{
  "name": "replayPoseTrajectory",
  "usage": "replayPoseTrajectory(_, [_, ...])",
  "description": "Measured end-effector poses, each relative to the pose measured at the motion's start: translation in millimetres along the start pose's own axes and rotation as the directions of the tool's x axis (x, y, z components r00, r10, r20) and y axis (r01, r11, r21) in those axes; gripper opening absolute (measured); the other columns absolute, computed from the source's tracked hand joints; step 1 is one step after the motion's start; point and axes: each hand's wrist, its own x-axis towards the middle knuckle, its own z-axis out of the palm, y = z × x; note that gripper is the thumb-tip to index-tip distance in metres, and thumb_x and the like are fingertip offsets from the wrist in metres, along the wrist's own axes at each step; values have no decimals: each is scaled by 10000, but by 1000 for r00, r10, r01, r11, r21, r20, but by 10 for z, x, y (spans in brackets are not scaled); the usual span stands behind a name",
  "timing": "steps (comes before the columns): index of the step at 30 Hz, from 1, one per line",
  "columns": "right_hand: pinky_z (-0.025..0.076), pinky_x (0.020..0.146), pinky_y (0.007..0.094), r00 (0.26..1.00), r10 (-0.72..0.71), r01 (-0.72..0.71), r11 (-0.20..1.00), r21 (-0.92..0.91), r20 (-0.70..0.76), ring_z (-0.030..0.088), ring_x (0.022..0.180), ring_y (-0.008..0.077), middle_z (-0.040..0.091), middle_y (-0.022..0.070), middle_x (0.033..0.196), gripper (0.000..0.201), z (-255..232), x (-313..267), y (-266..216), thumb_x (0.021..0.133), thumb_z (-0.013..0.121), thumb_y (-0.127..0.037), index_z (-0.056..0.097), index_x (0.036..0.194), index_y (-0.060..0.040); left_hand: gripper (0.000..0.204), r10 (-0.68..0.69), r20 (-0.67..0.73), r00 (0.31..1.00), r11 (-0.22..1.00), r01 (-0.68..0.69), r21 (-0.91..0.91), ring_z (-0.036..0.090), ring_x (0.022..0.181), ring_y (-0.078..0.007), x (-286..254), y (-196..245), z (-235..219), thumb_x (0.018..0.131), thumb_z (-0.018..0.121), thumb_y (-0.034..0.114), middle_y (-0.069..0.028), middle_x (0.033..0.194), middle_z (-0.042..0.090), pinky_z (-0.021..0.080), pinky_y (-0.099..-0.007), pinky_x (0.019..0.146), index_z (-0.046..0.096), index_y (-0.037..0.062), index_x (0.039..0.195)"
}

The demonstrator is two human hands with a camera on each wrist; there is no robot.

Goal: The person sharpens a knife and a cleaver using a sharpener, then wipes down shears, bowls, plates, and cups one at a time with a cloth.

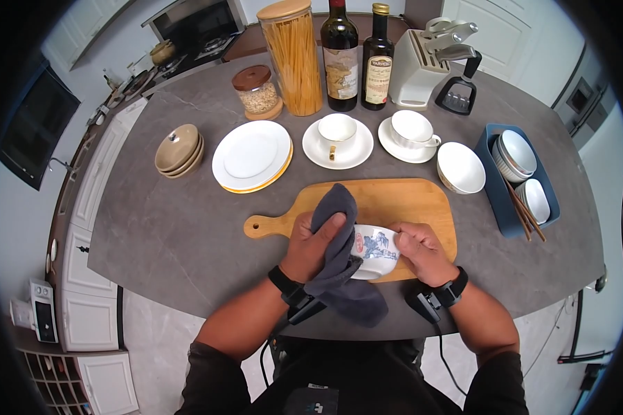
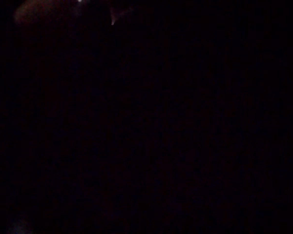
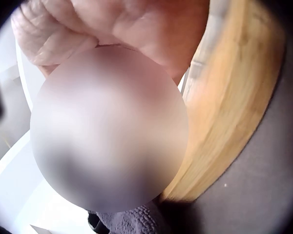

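Note:
In the head view, a white bowl (image 1: 375, 253) with blue painted scenery and a red mark is held tilted above the near part of the wooden board (image 1: 408, 197). The left hand (image 1: 307, 247) grips a dark grey cloth (image 1: 339, 273) that lies against the bowl's left side and hangs down in front. The right hand (image 1: 424, 253) pinches the bowl's right rim between thumb and fingers. In the right wrist view, the right hand (image 3: 122, 29) shows at the top, above a blurred round patch, with the cloth (image 3: 132, 222) below. The left wrist view is almost wholly dark.
Behind the board stand stacked plates (image 1: 252, 155), two cups on saucers (image 1: 338, 155), a white bowl (image 1: 461, 168) and brown bowls (image 1: 178, 151). At right is a blue bin (image 1: 503, 200) with bowls and chopsticks. Farther back are jars, two bottles (image 1: 340, 69) and a knife block (image 1: 415, 72).

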Motion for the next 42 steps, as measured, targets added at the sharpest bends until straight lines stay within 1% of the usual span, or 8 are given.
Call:
replayPoseTrajectory(5, [408, 726, 253, 999, 5, -5, 1000, -5, 51, 473, 796, 52, 605, -32, 857, 354, -120, -7, -9, 1082, 630, -312, 713, 1000, 23, 251, 34, -16, 999, 999, -34, 36, 611, 763, -35, -24, 54, 18, 1053, 679, 263, 36, 856, 701, 504, -236, 687, 726, 40, 948])
replayPoseTrajectory(14, [451, 739, 283, 998, -14, 19, 994, -108, 55, 515, 803, 70, 613, -15, 844, 326, 37, -7, -204, 1089, 625, -249, 703, 949, 35, 281, 67, 48, 997, 990, -72, 120, 626, 763, -53, -35, 91, -25, 1065, 658, 270, 16, 832, 712, 511, -251, 689, 712, 25, 939])
replayPoseTrajectory(16, [446, 727, 279, 996, -32, 44, 989, -140, 84, 515, 795, 73, 614, -6, 841, 324, 20, -5, -229, 1088, 626, -243, 696, 940, 36, 300, 25, 137, 990, 999, -31, 43, 645, 741, -68, -46, 175, 33, 1067, 654, 275, -7, 811, 722, 520, -259, 676, 709, 18, 922])
replayPoseTrajectory(19, [434, 698, 276, 991, -56, 78, 980, -185, 123, 510, 774, 81, 606, 12, 825, 319, 18, -6, -250, 1084, 631, -232, 681, 921, 38, 317, 35, 83, 996, 990, -46, 132, 661, 721, -83, -54, 131, 10, 1070, 648, 280, -22, 785, 724, 528, -264, 665, 708, 18, 903])
replayPoseTrajectory(27, [451, 697, 282, 985, -74, 117, 951, -286, 155, 560, 771, 119, 651, 65, 875, 362, -14, -18, -263, 1069, 646, -278, 694, 977, 69, 319, 56, 61, 997, 986, -65, 151, 640, 707, -75, -62, 148, 52, 1068, 650, 281, -5, 763, 707, 506, -257, 649, 708, 18, 896])
replayPoseTrajectory(33, [416, 646, 289, 972, -138, 197, 920, -339, 191, 518, 714, 124, 601, 62, 808, 346, 77, -7, -342, 1073, 640, -262, 673, 945, 57, 292, 58, 64, 996, 982, -69, 178, 577, 740, -49, -54, 81, -10, 1062, 657, 267, 32, 795, 670, 463, -252, 661, 711, 22, 914])
replayPoseTrajectory(35, [371, 613, 326, 981, -134, 171, 939, -297, 141, 423, 661, 141, 466, 49, 702, 358, 156, -21, -397, 1076, 643, -229, 605, 826, 25, 286, 64, 76, 995, 979, -77, 187, 565, 749, -45, -57, 84, -5, 1061, 659, 266, 39, 802, 661, 454, -252, 664, 712, 22, 920])
replayPoseTrajectory(42, [381, 617, 318, 980, -140, 176, 939, -297, 139, 440, 669, 131, 480, 48, 708, 351, 143, -20, -359, 1079, 638, -229, 618, 837, 25, 303, 64, 43, 997, 981, -71, 181, 564, 742, -49, -58, 75, 21, 1061, 660, 283, 39, 801, 656, 456, -254, 663, 704, 24, 910])
